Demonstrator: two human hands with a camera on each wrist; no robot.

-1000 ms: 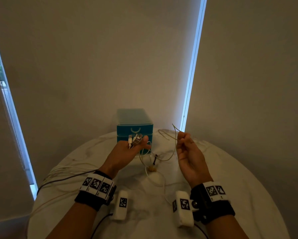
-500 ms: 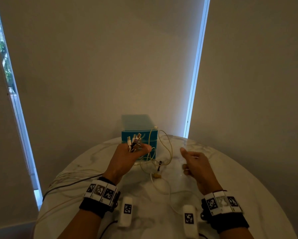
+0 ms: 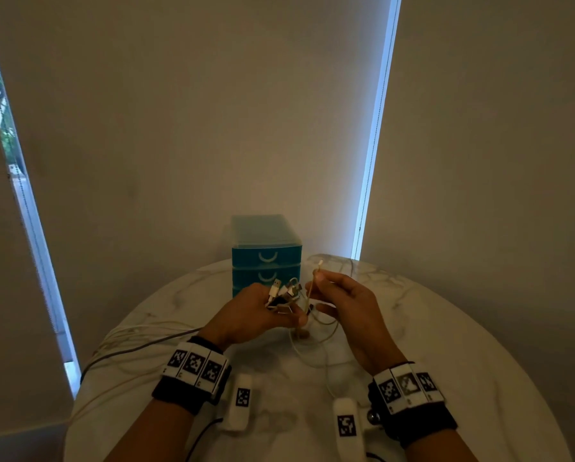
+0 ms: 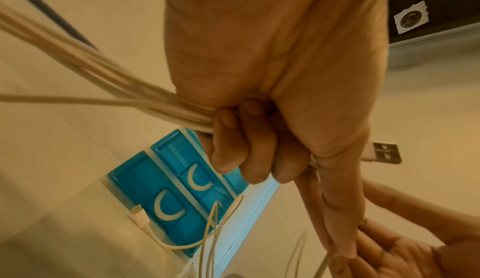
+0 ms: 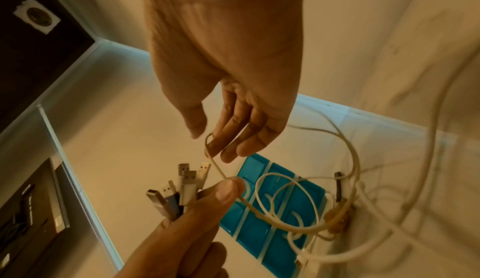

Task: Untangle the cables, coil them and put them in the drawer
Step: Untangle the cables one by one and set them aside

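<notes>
My left hand (image 3: 289, 311) grips a bundle of white and grey cables, its fingers (image 4: 233, 148) curled round them. Their USB plugs (image 3: 284, 291) (image 5: 182, 187) stick up out of the fist. My right hand (image 3: 316, 281) is just right of it and pinches a thin cream cable (image 5: 221, 171) near its small end connector (image 3: 319, 262). That cable runs under my left thumb (image 5: 228, 192). Below the hands, loose loops (image 3: 312, 348) hang to a tan knot (image 5: 337, 218) on the table. The blue three-drawer unit (image 3: 266, 258) (image 4: 166, 179) stands shut behind the hands.
The round white marble table (image 3: 446, 345) ends close to the wall. Long cable tails (image 3: 129, 338), one dark grey (image 4: 52, 15), trail left from my left hand and over the table's left edge. Another white cable (image 5: 389, 241) lies to the right of the drawers.
My right hand has come back from the lower right to my left hand and now holds the thin cable's end upright. The left hand has kept its bundle.
</notes>
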